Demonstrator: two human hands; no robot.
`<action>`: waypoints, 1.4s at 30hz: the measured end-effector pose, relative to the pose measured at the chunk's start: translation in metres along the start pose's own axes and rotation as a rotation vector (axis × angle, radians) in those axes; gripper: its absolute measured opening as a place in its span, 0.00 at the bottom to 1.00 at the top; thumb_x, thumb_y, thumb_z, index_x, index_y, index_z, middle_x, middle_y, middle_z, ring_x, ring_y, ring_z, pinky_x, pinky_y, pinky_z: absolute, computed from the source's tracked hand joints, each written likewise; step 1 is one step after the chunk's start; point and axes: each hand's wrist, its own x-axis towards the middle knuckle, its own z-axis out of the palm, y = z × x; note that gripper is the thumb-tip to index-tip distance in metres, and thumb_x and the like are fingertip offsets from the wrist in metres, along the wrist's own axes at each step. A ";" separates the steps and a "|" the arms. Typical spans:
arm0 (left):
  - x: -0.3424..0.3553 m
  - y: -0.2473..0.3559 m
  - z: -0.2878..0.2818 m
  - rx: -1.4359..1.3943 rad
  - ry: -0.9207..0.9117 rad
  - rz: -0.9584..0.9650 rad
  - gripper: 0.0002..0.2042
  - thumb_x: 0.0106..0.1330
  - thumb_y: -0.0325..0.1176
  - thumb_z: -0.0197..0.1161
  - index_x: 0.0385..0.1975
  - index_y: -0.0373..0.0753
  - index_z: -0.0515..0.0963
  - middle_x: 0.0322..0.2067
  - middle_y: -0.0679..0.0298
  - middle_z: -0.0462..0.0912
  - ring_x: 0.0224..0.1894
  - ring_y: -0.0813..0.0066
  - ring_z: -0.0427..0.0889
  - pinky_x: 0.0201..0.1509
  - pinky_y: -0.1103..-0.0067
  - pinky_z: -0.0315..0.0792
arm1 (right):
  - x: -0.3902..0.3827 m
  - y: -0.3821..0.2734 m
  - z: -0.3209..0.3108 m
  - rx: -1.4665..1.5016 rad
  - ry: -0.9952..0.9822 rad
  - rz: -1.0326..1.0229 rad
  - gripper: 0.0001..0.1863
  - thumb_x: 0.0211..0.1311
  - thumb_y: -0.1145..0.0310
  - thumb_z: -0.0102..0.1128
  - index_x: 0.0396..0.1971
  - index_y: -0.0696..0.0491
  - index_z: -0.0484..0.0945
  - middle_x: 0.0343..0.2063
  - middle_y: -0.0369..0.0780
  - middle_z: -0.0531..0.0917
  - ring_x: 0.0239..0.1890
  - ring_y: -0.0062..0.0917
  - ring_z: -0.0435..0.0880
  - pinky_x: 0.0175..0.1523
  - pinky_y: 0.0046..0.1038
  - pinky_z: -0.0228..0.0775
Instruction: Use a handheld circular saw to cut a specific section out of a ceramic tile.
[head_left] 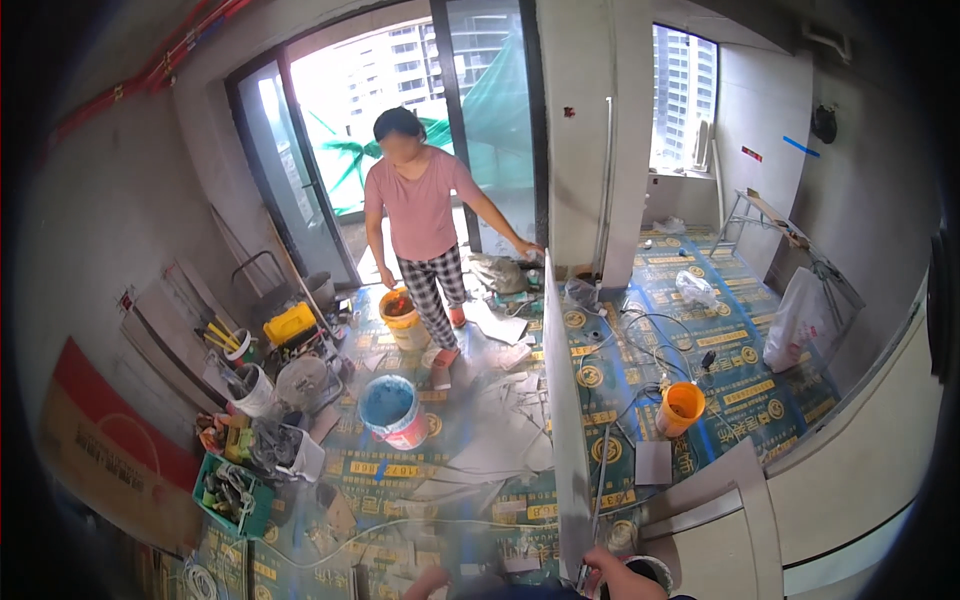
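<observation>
A long grey-white board (568,400), seen nearly edge-on, stands upright and runs away from me through the middle of the floor. My right hand (610,573) is closed at its near end; a small dark thing by the fingertips is too unclear to name. Only part of my left hand (430,580) shows at the lower edge, left of the board, and its fingers are hard to make out. At the board's far end another person (422,205) in a pink top and checked trousers rests a hand on its top edge.
A blue-lined bucket (390,410) and an orange bucket (402,322) stand left of the board, among broken sheet pieces (500,430). Tools crowd around a green crate (236,495). On the right are another orange bucket (680,408), cables and a trestle (775,225).
</observation>
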 end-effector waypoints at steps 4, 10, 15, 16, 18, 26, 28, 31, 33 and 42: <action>-0.002 -0.011 0.007 0.363 0.093 0.289 0.08 0.59 0.41 0.65 0.34 0.50 0.87 0.37 0.62 0.85 0.42 0.57 0.85 0.41 0.63 0.77 | 0.027 0.023 0.011 -0.129 -0.046 0.004 0.18 0.51 0.59 0.64 0.38 0.57 0.84 0.37 0.51 0.84 0.41 0.44 0.84 0.45 0.41 0.73; -0.010 -0.002 0.005 -0.603 0.102 0.189 0.09 0.57 0.41 0.67 0.33 0.46 0.87 0.37 0.59 0.85 0.41 0.56 0.85 0.42 0.63 0.78 | 0.011 0.004 -0.008 -0.071 -0.236 0.109 0.21 0.60 0.53 0.59 0.39 0.56 0.84 0.42 0.50 0.85 0.46 0.48 0.83 0.50 0.44 0.73; -0.012 -0.002 0.005 -0.606 0.125 0.218 0.10 0.59 0.38 0.62 0.32 0.41 0.86 0.34 0.58 0.87 0.39 0.60 0.87 0.42 0.66 0.79 | -0.001 -0.005 -0.032 -0.480 -0.282 -0.325 0.16 0.64 0.60 0.56 0.37 0.56 0.85 0.40 0.48 0.86 0.42 0.46 0.84 0.48 0.44 0.73; -0.013 -0.010 0.013 -0.455 0.133 0.156 0.10 0.59 0.37 0.61 0.32 0.40 0.86 0.34 0.57 0.87 0.38 0.61 0.87 0.42 0.67 0.79 | -0.002 -0.014 -0.036 -0.530 -0.292 -0.304 0.15 0.64 0.62 0.55 0.38 0.56 0.86 0.40 0.48 0.86 0.43 0.46 0.84 0.48 0.43 0.73; -0.008 -0.004 0.015 -0.151 0.100 0.063 0.12 0.61 0.36 0.58 0.32 0.37 0.86 0.33 0.57 0.88 0.36 0.63 0.88 0.41 0.69 0.80 | -0.008 -0.014 -0.040 -0.575 -0.306 -0.257 0.14 0.64 0.64 0.54 0.38 0.56 0.86 0.40 0.48 0.87 0.44 0.46 0.84 0.49 0.43 0.74; 0.000 -0.012 0.025 -0.645 0.020 -0.180 0.14 0.62 0.37 0.55 0.34 0.35 0.85 0.31 0.57 0.88 0.33 0.66 0.89 0.41 0.71 0.80 | -0.020 -0.033 -0.048 -0.533 -0.201 -0.254 0.14 0.59 0.67 0.56 0.38 0.53 0.87 0.38 0.48 0.87 0.44 0.47 0.85 0.49 0.43 0.76; -0.001 -0.006 0.021 -0.779 0.064 -0.292 0.14 0.62 0.37 0.55 0.35 0.36 0.85 0.31 0.57 0.88 0.33 0.66 0.89 0.40 0.72 0.80 | -0.016 -0.029 -0.045 -0.554 -0.217 -0.291 0.13 0.58 0.67 0.57 0.38 0.53 0.88 0.38 0.48 0.87 0.43 0.47 0.86 0.49 0.43 0.77; 0.001 0.001 0.012 -0.709 -0.078 -0.344 0.14 0.70 0.31 0.55 0.47 0.28 0.79 0.47 0.54 0.84 0.42 0.62 0.87 0.43 0.69 0.83 | 0.002 0.007 -0.018 -0.575 -0.175 -0.308 0.13 0.53 0.67 0.60 0.38 0.48 0.88 0.35 0.44 0.88 0.40 0.42 0.87 0.45 0.39 0.77; -0.003 -0.001 0.011 -0.192 -0.149 -0.077 0.14 0.70 0.33 0.55 0.47 0.33 0.81 0.49 0.56 0.84 0.43 0.64 0.87 0.44 0.70 0.83 | 0.009 0.016 -0.010 -0.584 -0.129 -0.302 0.13 0.50 0.67 0.63 0.38 0.43 0.89 0.34 0.40 0.88 0.37 0.38 0.87 0.41 0.36 0.78; 0.010 -0.020 0.027 0.087 0.017 0.054 0.11 0.57 0.39 0.63 0.30 0.39 0.87 0.33 0.52 0.87 0.39 0.55 0.86 0.45 0.62 0.77 | -0.015 -0.009 -0.026 -0.369 -0.094 -0.074 0.15 0.55 0.64 0.63 0.44 0.45 0.87 0.38 0.43 0.88 0.40 0.32 0.89 0.46 0.35 0.80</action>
